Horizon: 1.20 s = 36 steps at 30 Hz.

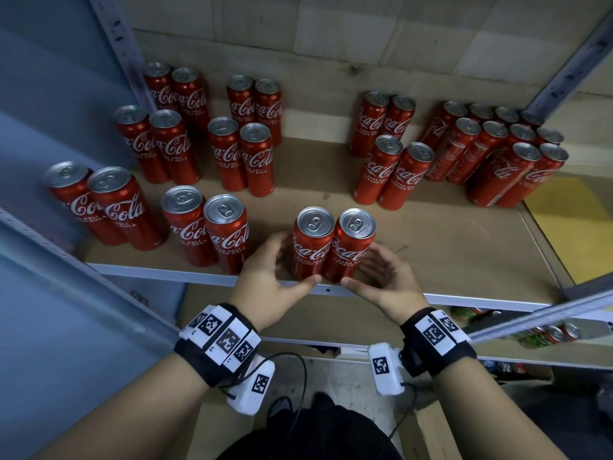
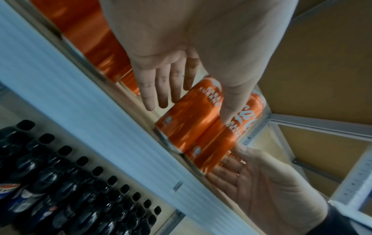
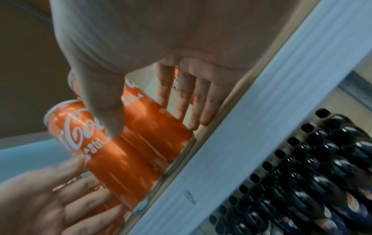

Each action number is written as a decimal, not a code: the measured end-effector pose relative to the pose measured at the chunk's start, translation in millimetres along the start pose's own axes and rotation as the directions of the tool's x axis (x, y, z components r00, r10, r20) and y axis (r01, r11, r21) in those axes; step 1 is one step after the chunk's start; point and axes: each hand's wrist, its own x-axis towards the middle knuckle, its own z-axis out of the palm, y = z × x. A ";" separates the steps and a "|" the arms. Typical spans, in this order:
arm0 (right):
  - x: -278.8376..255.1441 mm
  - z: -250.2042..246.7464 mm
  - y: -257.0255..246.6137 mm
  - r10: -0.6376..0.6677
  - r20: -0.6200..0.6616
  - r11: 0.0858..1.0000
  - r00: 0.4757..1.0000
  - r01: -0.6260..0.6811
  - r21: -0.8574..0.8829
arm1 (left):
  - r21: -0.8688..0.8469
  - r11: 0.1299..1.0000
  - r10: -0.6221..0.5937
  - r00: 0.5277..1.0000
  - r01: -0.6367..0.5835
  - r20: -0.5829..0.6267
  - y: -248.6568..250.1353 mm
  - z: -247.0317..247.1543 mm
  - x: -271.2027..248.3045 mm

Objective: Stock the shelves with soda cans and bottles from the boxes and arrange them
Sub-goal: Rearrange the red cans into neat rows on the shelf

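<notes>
With the left hand (image 1: 265, 273) and right hand (image 1: 386, 277) loosely cupping, fingers relaxed, the can pair (image 1: 333, 245) at the shelf edge (image 1: 199, 276), a careless nudge could have tipped it off.

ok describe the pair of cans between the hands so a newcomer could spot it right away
Start at the cardboard-lined shelf full of red Coca-Cola cans standing in pairs. At its front metal edge, near the middle, stands the front pair of cans. It alone is flanked by the left hand and right hand.
</notes>
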 end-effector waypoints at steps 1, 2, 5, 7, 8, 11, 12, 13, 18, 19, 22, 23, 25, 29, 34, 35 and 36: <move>-2.5 -1.8 -3.9 -0.017 0.008 1.000 1.000 0.017 -0.015 | 0.014 1.000 0.018 1.000 -0.018 0.009 5.4 -4.1 -3.2; -5.5 -4.3 -9.5 -0.042 0.020 0.998 0.999 0.043 -0.038 | 0.042 0.999 0.030 0.999 -0.031 0.023 11.0 -8.7 -6.7; -15.2 -21.9 -34.1 -0.081 0.074 0.983 0.994 0.092 -0.159 | 0.163 0.986 0.031 0.998 -0.039 0.053 31.2 -25.8 -20.9; -21.2 -37.0 -53.0 -0.076 0.101 0.965 0.992 0.099 -0.245 | 0.208 0.977 0.025 0.997 -0.039 0.070 50.4 -39.2 -32.1; -23.3 -44.0 -60.9 -0.072 0.107 0.954 0.992 0.100 -0.282 | 0.227 0.973 0.029 0.996 -0.049 0.088 62.0 -46.6 -37.2; -25.0 -63.6 -79.6 -0.056 0.095 0.922 0.994 0.088 -0.377 | 0.288 0.950 0.077 0.986 -0.118 0.148 103.2 -70.4 -44.0; -24.3 -69.7 -85.1 -0.046 0.096 0.911 0.994 0.081 -0.405 | 0.314 0.937 0.106 0.981 -0.153 0.161 118.1 -77.5 -42.4; -22.8 -76.5 -90.2 -0.026 0.098 0.897 0.995 0.067 -0.438 | 0.339 0.921 0.141 0.974 -0.194 0.175 132.7 -83.6 -39.0; -2.2 -101.0 -121.0 0.055 0.098 0.813 0.994 0.012 -0.582 | 0.451 0.816 0.272 0.929 -0.361 0.252 195.0 -96.3 2.0; 3.8 -103.4 -127.5 0.051 0.091 0.803 0.995 0.013 -0.596 | 0.481 0.789 0.281 0.920 -0.383 0.273 203.2 -95.1 14.3; 20.5 -110.1 -147.5 -0.007 0.079 0.742 0.997 0.058 -0.668 | 0.539 0.753 0.235 0.919 -0.378 0.318 224.6 -84.1 52.4; 26.0 -112.6 -152.2 -0.035 0.077 0.720 0.996 0.079 -0.689 | 0.551 0.753 0.198 0.922 -0.361 0.333 230.3 -78.5 65.2; 37.0 -116.5 -159.3 -0.074 0.068 0.689 0.995 0.101 -0.717 | 0.593 0.716 0.146 0.910 -0.368 0.388 238.9 -64.7 90.3; 60.4 -129.3 -162.1 -0.090 0.029 0.646 0.996 0.080 -0.759 | 0.660 0.621 0.030 0.853 -0.424 0.520 245.3 -37.2 136.0; 87.2 -150.5 -151.3 -0.145 -0.038 0.650 0.989 0.066 -0.757 | 0.680 0.640 -0.126 0.824 -0.358 0.553 244.2 -10.9 183.7; 93.1 -152.4 -146.6 -0.138 -0.053 0.679 0.989 0.056 -0.732 | 0.680 0.633 -0.097 0.834 -0.369 0.543 247.5 -7.8 190.0; 99.1 -153.7 -140.8 -0.129 -0.055 0.710 0.990 0.054 -0.702 | 0.693 0.617 -0.076 0.848 -0.373 0.524 249.3 -4.0 197.4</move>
